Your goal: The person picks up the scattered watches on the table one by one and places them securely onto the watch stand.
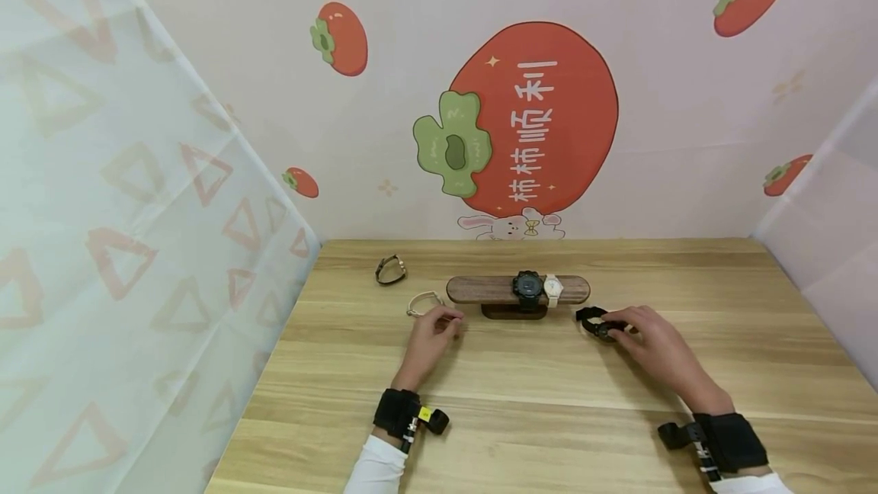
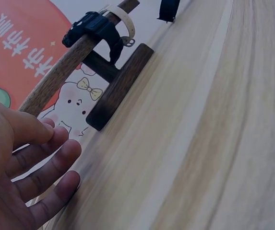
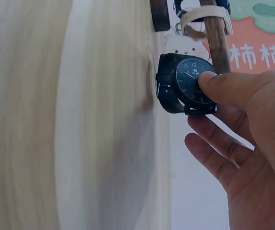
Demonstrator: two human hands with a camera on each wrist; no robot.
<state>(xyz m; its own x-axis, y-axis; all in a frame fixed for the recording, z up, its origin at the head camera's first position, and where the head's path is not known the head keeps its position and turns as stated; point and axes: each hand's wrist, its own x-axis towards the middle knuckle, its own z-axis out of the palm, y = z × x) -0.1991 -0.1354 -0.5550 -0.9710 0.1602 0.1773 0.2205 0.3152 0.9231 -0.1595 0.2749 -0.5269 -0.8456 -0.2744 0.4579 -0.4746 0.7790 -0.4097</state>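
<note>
Black watch (image 1: 602, 332), long axis ten to four o'clock, strap (image 1: 585, 315) toward ten, round white-marked dial (image 3: 187, 91), right hand (image 1: 655, 341) pinching it, left hand (image 1: 432, 332) seemingly empty, fingers loosely bent

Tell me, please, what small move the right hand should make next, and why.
I would probably have the right hand carry the black watch to the wooden stand, because the hand pinches it just right of the stand, whose bar bears a chunky dark watch and a cream watch, with bare wood left of them in the head view.
</note>
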